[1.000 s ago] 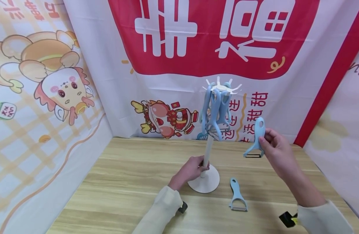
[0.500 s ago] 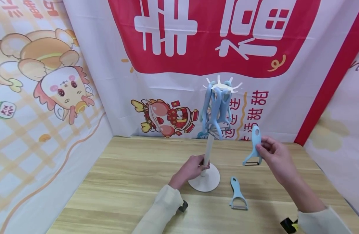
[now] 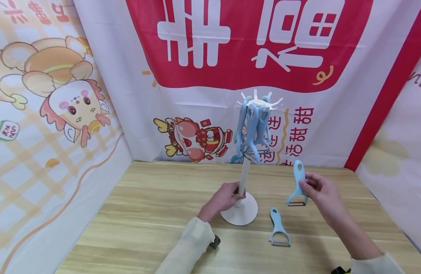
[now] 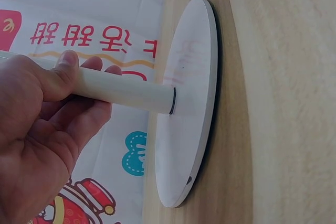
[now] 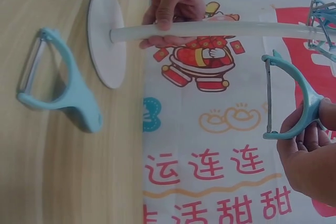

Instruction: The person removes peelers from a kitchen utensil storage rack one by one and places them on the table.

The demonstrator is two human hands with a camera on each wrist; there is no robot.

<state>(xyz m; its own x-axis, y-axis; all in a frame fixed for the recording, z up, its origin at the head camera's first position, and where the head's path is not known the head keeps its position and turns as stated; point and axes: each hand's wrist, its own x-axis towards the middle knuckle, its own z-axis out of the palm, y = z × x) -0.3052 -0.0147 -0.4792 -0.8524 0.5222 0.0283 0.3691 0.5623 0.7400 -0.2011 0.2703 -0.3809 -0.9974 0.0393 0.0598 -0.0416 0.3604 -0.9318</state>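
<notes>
My left hand [image 3: 228, 196] grips the lower pole of a white stand [image 3: 244, 175], just above its round base [image 4: 186, 145]. Several light blue peelers [image 3: 253, 127] hang from the hooks at the top of the stand. To the right of the stand, my right hand [image 3: 321, 192] pinches another light blue peeler [image 3: 298, 182] by its handle, blade end down and held above the table. One more peeler [image 3: 279, 229] lies on the table between the base and me, its blade toward me. The right wrist view shows the held peeler's blade [image 5: 269, 95] pointing toward the table.
The wooden table [image 3: 155, 201] carries the stand and the loose peeler. Behind it hangs a white and red printed cloth [image 3: 196, 95], close behind the stand's top. Printed cloth walls [image 3: 69, 171] close off the left and right sides.
My right hand has lowered with its peeler, from beside the hanging peelers' lower ends to closer over the table. The left hand keeps its grip on the pole; the lying peeler has stayed put.
</notes>
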